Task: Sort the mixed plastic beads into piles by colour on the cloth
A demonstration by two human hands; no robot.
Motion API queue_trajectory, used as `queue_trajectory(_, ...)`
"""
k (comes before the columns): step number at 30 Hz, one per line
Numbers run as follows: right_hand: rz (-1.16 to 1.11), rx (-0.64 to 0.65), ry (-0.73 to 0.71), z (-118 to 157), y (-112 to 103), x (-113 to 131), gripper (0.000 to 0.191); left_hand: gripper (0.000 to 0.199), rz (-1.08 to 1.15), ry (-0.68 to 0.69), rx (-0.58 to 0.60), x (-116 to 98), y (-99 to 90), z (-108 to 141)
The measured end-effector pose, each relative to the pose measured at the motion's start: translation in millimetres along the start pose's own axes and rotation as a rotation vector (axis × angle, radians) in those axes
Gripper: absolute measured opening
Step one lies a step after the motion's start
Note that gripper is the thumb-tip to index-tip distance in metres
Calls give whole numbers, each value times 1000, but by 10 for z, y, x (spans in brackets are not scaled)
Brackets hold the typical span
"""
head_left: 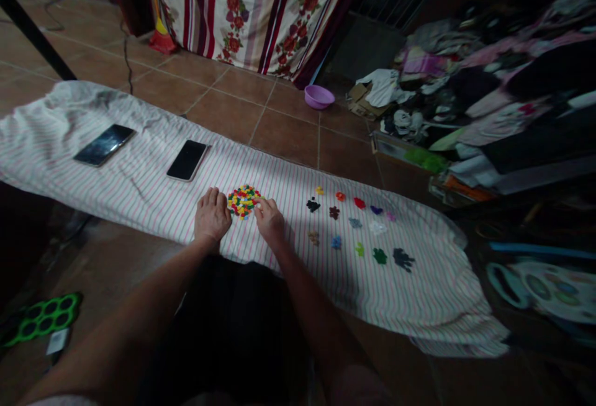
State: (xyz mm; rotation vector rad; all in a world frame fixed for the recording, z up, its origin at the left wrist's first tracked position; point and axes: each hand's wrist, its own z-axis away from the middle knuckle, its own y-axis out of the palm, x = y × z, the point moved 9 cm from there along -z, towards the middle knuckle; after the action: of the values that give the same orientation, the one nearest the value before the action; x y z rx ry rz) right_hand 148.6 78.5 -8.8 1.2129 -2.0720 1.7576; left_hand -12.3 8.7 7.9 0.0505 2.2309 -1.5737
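Near edge: cloth (pixel 326 297) looks loose and creased; a forearm snag could drag it and shift every pile.

Left hand (pixel 213 215): palm down on cloth, fingers flat, holding nothing visible, just beside the mixed pile (pixel 243 201). A sideways nudge would scatter it.

Right hand (pixel 270 218): fingertips bunched at the pile's right edge. Can't tell if they're clamped on a piece. Pieces are tiny; a loose pinch could drop one or pull neighbours along.

Right of that hand, single-colour piles in rows. Green (pixel 379 256) and dark grey (pixel 403 259) sit nearest the near edge; black (pixel 313 205) and brown (pixel 334 212) lie close together. Sleeve or wrist sweep could merge them; dim light could get similar shades mixed up.

Beyond: tile floor (pixel 284 133). Anything rolling off lands there.
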Motion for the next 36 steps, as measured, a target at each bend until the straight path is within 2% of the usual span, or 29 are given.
queue_trajectory(5, -47, -46, 2, 23, -33, -5, 14, 37, 19, -8, 0, 14, 22, 7)
queue_trajectory(12, -148, -127, 3, 38, -113, 9, 9, 37, -2, 4, -12, 18, 19, 13)
queue_trajectory(16, -159, -168, 46, 45, -105, -66, 6, 37, -22, 3, -15, 15, 15, 16)
queue_trajectory(21, -162, -226, 131, 67, -101, -198, 10, 37, -12, 5, -12, -2, -5, 19)
queue_trajectory(27, -165, -275, 105, 69, -173, -164, 20, 36, -13, 11, -34, -5, -33, 21)
queue_trajectory(36, -205, -267, 113, 88, -198, -186, 16, 35, -1, 33, -63, -25, -53, 27)
